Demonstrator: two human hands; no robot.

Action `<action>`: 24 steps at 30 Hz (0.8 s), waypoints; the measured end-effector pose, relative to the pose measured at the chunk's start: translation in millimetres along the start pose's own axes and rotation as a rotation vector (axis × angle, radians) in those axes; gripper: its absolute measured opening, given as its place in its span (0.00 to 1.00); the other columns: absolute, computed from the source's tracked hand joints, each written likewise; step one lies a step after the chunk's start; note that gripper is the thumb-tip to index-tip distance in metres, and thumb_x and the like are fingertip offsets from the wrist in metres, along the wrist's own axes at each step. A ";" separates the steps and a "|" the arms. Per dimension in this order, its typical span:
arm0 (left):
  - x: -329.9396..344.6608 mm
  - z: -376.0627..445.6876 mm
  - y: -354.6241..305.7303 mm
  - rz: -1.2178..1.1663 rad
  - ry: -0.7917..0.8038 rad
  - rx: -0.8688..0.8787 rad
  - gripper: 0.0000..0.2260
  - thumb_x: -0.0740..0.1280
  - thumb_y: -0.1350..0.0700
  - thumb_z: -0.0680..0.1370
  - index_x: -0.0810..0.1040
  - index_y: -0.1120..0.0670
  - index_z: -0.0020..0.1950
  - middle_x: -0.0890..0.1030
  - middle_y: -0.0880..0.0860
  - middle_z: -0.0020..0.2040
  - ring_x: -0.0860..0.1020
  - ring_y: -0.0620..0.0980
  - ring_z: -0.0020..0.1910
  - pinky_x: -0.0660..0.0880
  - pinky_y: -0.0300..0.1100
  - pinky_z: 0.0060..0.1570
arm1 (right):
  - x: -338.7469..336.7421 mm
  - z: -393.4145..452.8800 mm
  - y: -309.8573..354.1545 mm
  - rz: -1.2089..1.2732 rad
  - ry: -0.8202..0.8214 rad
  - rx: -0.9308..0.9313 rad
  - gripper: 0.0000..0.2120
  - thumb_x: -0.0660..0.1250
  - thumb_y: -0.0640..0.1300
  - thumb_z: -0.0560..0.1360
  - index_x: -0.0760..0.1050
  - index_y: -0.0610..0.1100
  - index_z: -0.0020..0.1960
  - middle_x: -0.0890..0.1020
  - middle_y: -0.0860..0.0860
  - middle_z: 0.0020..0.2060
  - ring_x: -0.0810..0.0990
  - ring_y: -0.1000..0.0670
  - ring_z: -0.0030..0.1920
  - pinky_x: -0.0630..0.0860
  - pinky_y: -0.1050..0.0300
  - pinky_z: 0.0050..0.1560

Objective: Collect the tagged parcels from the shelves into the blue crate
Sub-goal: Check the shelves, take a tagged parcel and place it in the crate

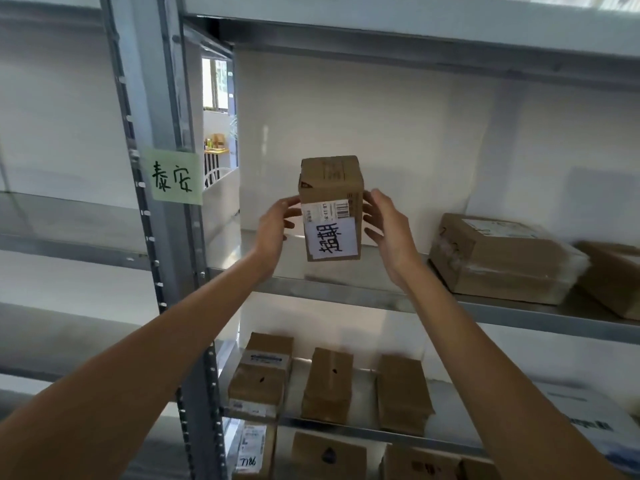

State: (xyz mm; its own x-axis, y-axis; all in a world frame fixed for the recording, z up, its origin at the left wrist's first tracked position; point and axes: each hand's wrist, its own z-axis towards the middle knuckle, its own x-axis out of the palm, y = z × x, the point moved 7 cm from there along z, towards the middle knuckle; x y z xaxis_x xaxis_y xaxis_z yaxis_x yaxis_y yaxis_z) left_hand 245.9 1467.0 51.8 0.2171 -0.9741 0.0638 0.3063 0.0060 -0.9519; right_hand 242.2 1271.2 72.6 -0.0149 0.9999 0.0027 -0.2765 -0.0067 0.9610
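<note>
A tall brown cardboard parcel (330, 206) stands upright over the front of the middle shelf (346, 289). It carries a barcode label and a white tag with handwritten black characters. My left hand (277, 226) grips its left side, with the fingertips at the box's edge. On the other side my right hand (388, 230) holds it, fingers curled round the right face. Whether the parcel's bottom touches the shelf I cannot tell. The blue crate is not in view.
A larger parcel wrapped in clear plastic (502, 258) lies to the right on the same shelf, with another box (613, 278) beside it. Several brown parcels (329, 386) stand on the lower shelves. A grey upright post (166, 237) with a green note (173, 176) stands left.
</note>
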 end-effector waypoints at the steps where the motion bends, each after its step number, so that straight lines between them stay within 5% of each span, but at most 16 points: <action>1: 3.5 -0.6 1.4 0.004 0.006 -0.011 0.15 0.50 0.51 0.84 0.75 0.50 0.61 0.80 0.51 0.52 0.74 0.52 0.53 0.71 0.47 0.55 | 0.0 -0.5 2.3 -0.002 0.012 0.003 0.13 0.58 0.57 0.80 0.79 0.55 0.54 0.82 0.53 0.57 0.78 0.50 0.60 0.71 0.50 0.66; 7: 22.4 -7.4 2.3 -0.056 0.132 -0.012 0.19 0.51 0.41 0.82 0.70 0.49 0.65 0.74 0.47 0.63 0.69 0.49 0.65 0.65 0.49 0.62 | -4.6 -2.0 -1.4 -0.063 0.064 0.015 0.18 0.59 0.60 0.79 0.76 0.55 0.64 0.81 0.54 0.59 0.77 0.50 0.61 0.72 0.44 0.65; 11: 40.0 -9.0 -6.7 0.005 0.352 0.032 0.30 0.57 0.31 0.75 0.65 0.48 0.70 0.80 0.51 0.57 0.81 0.53 0.55 0.78 0.54 0.55 | -9.6 -1.9 -7.3 -0.019 0.035 0.019 0.23 0.64 0.57 0.78 0.67 0.51 0.69 0.82 0.52 0.53 0.83 0.44 0.54 0.81 0.46 0.52; 14: 38.3 -2.7 -19.4 0.140 0.414 0.005 0.27 0.64 0.35 0.71 0.68 0.41 0.68 0.83 0.53 0.55 0.83 0.54 0.51 0.80 0.55 0.53 | -18.5 -2.3 -19.2 0.070 0.029 0.073 0.37 0.70 0.60 0.73 0.57 0.52 0.75 0.81 0.47 0.55 0.83 0.43 0.52 0.83 0.40 0.46; 18: 33.7 2.7 -42.0 0.338 0.555 0.016 0.25 0.67 0.38 0.69 0.71 0.40 0.66 0.84 0.54 0.52 0.83 0.55 0.50 0.81 0.50 0.50 | -23.1 -4.5 -28.4 0.122 0.169 0.131 0.31 0.72 0.59 0.70 0.70 0.49 0.69 0.80 0.43 0.58 0.84 0.42 0.51 0.82 0.45 0.47; 20: 28.5 6.5 -50.9 0.243 0.460 0.057 0.28 0.69 0.38 0.68 0.70 0.40 0.67 0.79 0.55 0.59 0.82 0.56 0.53 0.80 0.50 0.51 | -23.0 -3.0 -30.4 0.224 0.159 0.124 0.31 0.73 0.56 0.71 0.71 0.44 0.68 0.79 0.40 0.59 0.84 0.41 0.54 0.81 0.48 0.49; 24: 11.4 7.1 -28.8 -0.178 0.027 0.054 0.29 0.65 0.35 0.73 0.64 0.42 0.70 0.69 0.50 0.70 0.70 0.53 0.66 0.70 0.56 0.62 | -19.5 -2.6 -29.3 0.482 0.009 0.080 0.29 0.71 0.53 0.73 0.68 0.42 0.69 0.77 0.39 0.61 0.80 0.42 0.59 0.81 0.47 0.52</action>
State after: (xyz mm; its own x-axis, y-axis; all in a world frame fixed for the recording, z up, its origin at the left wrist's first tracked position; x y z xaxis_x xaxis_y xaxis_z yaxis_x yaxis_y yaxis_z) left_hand 246.1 1457.3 82.1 0.1307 -0.9664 0.2212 0.3869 -0.1557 -0.9089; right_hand 248.1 1251.9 43.7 -0.1313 0.8830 0.4506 -0.1613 -0.4675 0.8692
